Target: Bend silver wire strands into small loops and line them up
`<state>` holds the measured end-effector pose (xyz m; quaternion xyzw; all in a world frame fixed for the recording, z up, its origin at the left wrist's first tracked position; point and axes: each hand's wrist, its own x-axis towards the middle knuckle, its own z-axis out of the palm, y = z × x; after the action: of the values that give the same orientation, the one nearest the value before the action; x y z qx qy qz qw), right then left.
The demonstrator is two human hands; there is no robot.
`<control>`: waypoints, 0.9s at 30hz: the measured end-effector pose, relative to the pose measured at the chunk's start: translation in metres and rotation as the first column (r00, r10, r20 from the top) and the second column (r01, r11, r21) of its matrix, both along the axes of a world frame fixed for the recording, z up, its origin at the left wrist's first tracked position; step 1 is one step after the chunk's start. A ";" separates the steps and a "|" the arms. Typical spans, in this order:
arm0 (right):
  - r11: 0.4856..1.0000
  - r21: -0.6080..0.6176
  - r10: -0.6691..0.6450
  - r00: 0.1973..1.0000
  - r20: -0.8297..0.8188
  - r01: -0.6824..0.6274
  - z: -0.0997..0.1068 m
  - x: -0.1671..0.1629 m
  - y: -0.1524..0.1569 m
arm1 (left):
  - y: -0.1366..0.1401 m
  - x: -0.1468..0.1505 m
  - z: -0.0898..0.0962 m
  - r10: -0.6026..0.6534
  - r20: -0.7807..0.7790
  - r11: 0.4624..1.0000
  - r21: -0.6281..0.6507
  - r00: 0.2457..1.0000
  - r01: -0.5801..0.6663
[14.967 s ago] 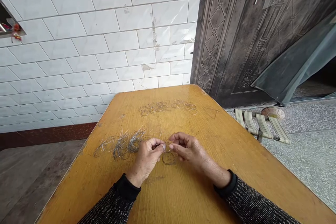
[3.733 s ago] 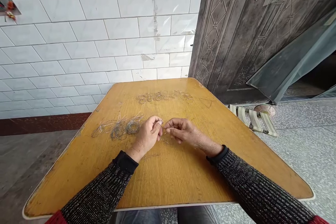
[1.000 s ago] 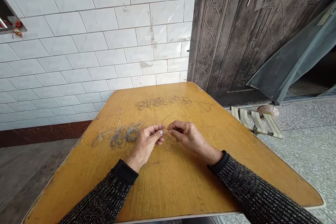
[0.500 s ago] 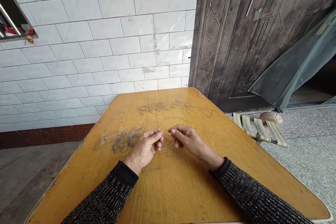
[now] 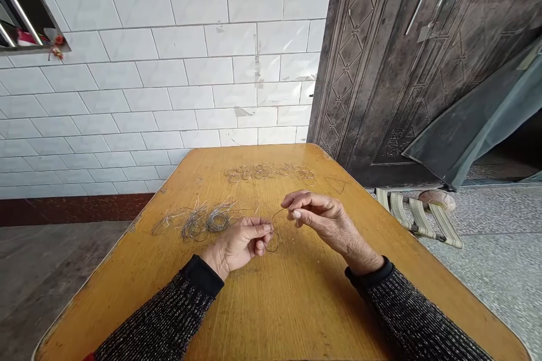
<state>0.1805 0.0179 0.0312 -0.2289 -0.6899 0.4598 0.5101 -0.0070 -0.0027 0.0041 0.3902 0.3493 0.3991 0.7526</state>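
My left hand (image 5: 243,241) is closed, pinching a thin dark wire (image 5: 277,245) between thumb and forefinger above the table. Part of the wire hangs in a small loop beside those fingertips. Its other stretch curves up to my right hand (image 5: 324,220), whose thumb and forefinger are closed on it. Just left of my left hand lie several coiled bundles of grey wire (image 5: 218,220) with loose ends sticking out. Farther back, a row of small wire rings (image 5: 260,171) rests on the wood.
The yellow-brown wooden table (image 5: 271,316) meets a white tiled wall (image 5: 178,73). A bent piece of wire (image 5: 336,183) lies near its right edge. On the floor at right stands a low stool with striped straps (image 5: 419,214), beside a dark carved door (image 5: 359,67) and a grey-green curtain (image 5: 478,118).
My right hand has moved right and slightly up, away from my left. The wire arc behind the hands is gone, and a small loop now shows by my left fingertips.
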 end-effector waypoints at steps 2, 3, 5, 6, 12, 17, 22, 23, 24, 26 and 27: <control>1.000 0.018 0.010 1.000 0.018 -0.010 0.000 -0.001 -0.002 | 0.000 0.002 -0.002 0.037 -0.082 0.998 0.047 0.996 -0.034; 1.000 0.021 0.011 1.000 0.028 -0.012 0.000 -0.001 -0.004 | 0.001 0.002 -0.003 0.054 -0.126 0.996 0.078 0.991 -0.045; 1.000 0.024 0.001 0.998 0.059 -0.002 -0.001 -0.003 -0.005 | 0.001 0.004 -0.003 0.100 -0.226 0.984 0.165 0.969 -0.063; 1.000 0.025 -0.010 0.997 0.079 0.008 -0.002 -0.003 -0.006 | 0.001 0.004 -0.002 0.136 -0.285 0.973 0.220 0.949 -0.073; 0.995 -0.098 0.002 0.988 0.153 0.013 -0.006 -0.008 -0.004 | -0.001 0.004 0.007 0.487 -0.514 0.748 0.662 0.707 -0.034; 0.983 -0.179 0.089 0.958 0.274 -0.040 -0.006 -0.007 0.000 | -0.004 0.004 0.007 0.567 -0.452 0.593 0.804 0.688 0.040; 0.969 -0.246 0.065 0.966 0.251 -0.001 -0.007 -0.009 0.002 | -0.004 0.006 0.005 0.492 -0.529 0.705 0.708 0.691 0.039; 0.963 -0.268 0.053 0.973 0.226 0.010 -0.008 -0.011 0.002 | -0.004 0.006 0.004 0.456 -0.528 0.760 0.650 0.717 -0.005; 0.958 -0.288 0.046 0.978 0.202 0.015 -0.010 -0.013 0.002 | -0.003 0.006 0.004 0.415 -0.509 0.813 0.579 0.754 -0.057; 0.948 -0.318 0.039 0.986 0.160 0.014 -0.013 -0.018 0.001 | -0.002 0.006 0.002 0.344 -0.413 0.898 0.406 0.843 -0.167; 0.945 -0.328 0.034 0.990 0.137 0.013 -0.015 -0.020 0.001 | -0.001 0.006 0.001 0.321 -0.338 0.924 0.315 0.885 -0.215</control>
<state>0.1602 0.0185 0.0164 -0.3388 -0.6392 0.5536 0.4125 -0.0012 -0.0033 0.0048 0.5064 0.4830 0.4598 0.5466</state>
